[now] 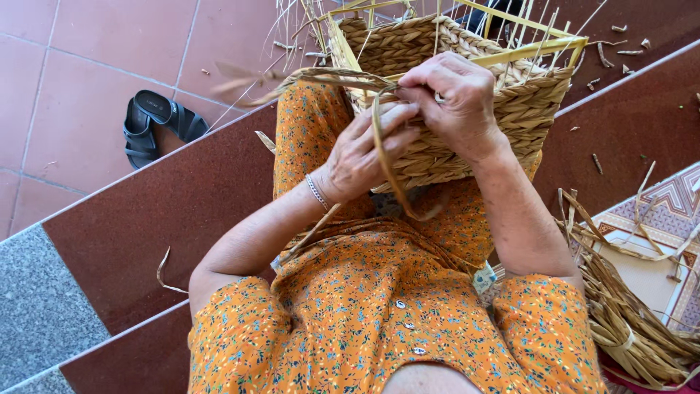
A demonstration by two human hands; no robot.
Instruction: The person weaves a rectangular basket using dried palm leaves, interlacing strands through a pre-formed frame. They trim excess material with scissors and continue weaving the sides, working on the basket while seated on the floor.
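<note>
From the head view, my lap holds a half-woven basket (467, 95) of braided straw, square-sided, with pale upright stakes (525, 33) sticking out of its far rim; it rests on my knees, far of my orange flowered dress (379, 306); my left hand (364, 149) lies flat against the basket's near wall, fingers spread and not closed on anything I can make out, a thin bracelet (316, 191) at the wrist; my right hand (456, 95) sits just to the right and farther, touching the left, its fingers pinched shut on a flat straw strand (386, 164) that loops down toward my lap; to the far left a pair of black sandals (157, 124) lies on the pink floor tiles; near right, a bundle of loose straw (627, 321) lies beside me on the step.
</note>
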